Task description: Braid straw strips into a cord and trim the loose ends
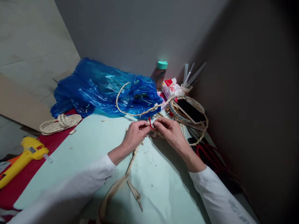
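Observation:
Both my hands meet over the pale green mat (93, 146). My left hand (135, 134) is closed in a pinch on a small red thread (150, 122) where it crosses a braided straw cord (130, 161). My right hand (170, 130) is closed too, fingers pinching the same red thread and cord from the other side. The cord runs down toward me and ends in loose flat straw strips (135, 194). Beyond my hands it loops up over a blue plastic bag (102, 87).
A coiled straw piece (59, 123) lies at the left on a red cloth (25, 177), near a yellow glue gun (22, 157). At the back right stand a teal-capped bottle (160, 73), a cup of sticks (188, 82) and a basket holding a phone (190, 110). Walls close in behind and at right.

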Available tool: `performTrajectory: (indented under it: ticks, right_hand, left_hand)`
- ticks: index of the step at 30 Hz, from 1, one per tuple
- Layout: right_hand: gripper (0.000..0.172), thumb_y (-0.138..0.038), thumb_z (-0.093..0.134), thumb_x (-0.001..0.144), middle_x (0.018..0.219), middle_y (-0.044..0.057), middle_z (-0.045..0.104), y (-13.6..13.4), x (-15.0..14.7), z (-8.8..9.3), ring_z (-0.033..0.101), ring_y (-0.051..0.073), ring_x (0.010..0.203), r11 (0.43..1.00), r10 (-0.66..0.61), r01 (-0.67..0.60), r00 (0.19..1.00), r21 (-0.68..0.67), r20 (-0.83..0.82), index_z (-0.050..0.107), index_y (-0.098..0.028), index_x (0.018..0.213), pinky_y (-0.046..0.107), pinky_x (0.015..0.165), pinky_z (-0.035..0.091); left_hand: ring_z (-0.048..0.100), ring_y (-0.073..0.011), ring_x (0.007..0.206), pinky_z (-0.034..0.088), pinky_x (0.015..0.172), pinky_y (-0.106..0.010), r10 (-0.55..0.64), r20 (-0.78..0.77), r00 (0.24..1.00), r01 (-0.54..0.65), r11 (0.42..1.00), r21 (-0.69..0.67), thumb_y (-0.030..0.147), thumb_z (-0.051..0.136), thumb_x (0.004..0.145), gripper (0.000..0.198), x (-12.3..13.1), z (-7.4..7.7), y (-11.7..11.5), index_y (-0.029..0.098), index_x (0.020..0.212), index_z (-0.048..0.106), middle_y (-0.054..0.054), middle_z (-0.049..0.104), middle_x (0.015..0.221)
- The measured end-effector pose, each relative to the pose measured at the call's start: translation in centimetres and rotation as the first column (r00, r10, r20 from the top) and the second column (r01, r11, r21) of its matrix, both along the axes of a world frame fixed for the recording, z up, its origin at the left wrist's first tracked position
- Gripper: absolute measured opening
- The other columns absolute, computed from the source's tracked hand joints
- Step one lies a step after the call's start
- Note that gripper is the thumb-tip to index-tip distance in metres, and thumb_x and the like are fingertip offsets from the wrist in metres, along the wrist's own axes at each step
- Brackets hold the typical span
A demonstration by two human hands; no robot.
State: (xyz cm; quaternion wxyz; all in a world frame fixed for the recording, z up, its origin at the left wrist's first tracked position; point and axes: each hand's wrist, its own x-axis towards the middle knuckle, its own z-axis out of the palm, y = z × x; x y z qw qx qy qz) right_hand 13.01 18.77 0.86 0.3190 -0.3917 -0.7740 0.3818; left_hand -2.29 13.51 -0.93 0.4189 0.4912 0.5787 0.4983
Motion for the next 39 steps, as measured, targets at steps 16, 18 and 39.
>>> performTrajectory:
  ticks: [16,18,39]
  right_hand:
    - [0.022,-0.036,0.064,0.083,0.086,0.003,0.069,0.8,0.2,-0.7,0.06,0.016,0.074,0.994,0.107,-0.107,0.994,-0.025,-0.03,0.067,-0.018,0.097,0.026,0.068,0.044]
    - [0.026,-0.038,0.064,0.084,0.088,0.003,0.07,0.7,0.1,-0.7,0.06,0.016,0.073,0.989,0.147,-0.147,0.989,-0.027,0.008,0.068,-0.019,0.1,0.026,0.066,0.043]
    - [0.026,-0.027,0.045,0.095,0.063,0.0,0.067,0.0,-0.3,0.2,0.059,0.016,0.063,0.982,0.028,-0.087,0.947,0.17,0.32,0.06,-0.021,0.074,0.026,0.062,0.036]
  left_hand:
    - [0.054,-0.0153,0.056,0.036,0.06,-0.025,0.189,-0.349,0.918,-0.121,0.971,0.207,0.022,0.05,0.083,0.015,0.2,0.2,-0.4,0.021,0.087,0.065,0.0,0.062,0.064]
    - [0.054,-0.0151,0.055,0.036,0.058,-0.025,0.178,-0.338,0.924,-0.111,0.972,0.208,0.024,0.05,0.085,0.015,0.0,0.1,-0.4,0.021,0.084,0.065,0.0,0.062,0.063]
    - [0.053,-0.0215,0.084,0.038,0.078,-0.033,0.196,-0.629,0.752,0.089,0.916,0.392,0.019,0.038,0.095,0.022,0.2,-0.4,0.0,0.019,0.082,0.056,-0.008,0.06,0.085]
